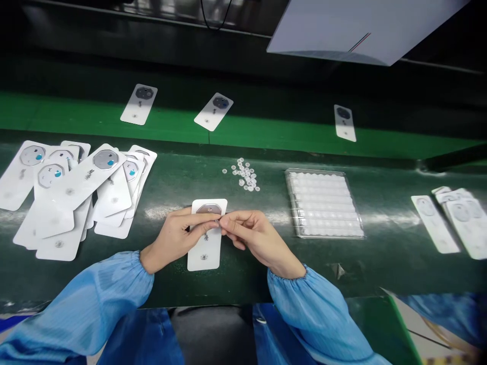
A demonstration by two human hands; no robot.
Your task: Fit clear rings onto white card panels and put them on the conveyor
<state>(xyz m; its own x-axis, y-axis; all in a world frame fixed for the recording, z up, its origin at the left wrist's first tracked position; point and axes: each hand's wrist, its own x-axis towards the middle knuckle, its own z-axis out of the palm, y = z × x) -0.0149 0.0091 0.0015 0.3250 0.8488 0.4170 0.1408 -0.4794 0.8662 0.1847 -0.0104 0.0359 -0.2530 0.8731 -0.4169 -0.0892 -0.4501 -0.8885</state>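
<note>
A white phone back panel (204, 253) with a dark camera area at its top lies on the green bench before me. Over its upper part, my left hand (181, 230) is closed, thumb and index finger pinched together. Opposite it, my right hand (251, 233) pinches too, with its fingertips meeting those of the left near the panel's right edge. Whatever sits between the fingertips is tiny and mostly hidden. Just beyond the panel, several small clear round pieces (247, 175) are scattered. A clear tray (325, 205) holding rows of white round pieces rests to the right.
Overlapping white panels (81, 197) with blue dots are heaped at left. More panels (436, 223) lie at far right, near a blue sleeve (449, 314). Three single panels (139, 104) are spread along the green strip behind. A white board (353, 30) overhangs the back.
</note>
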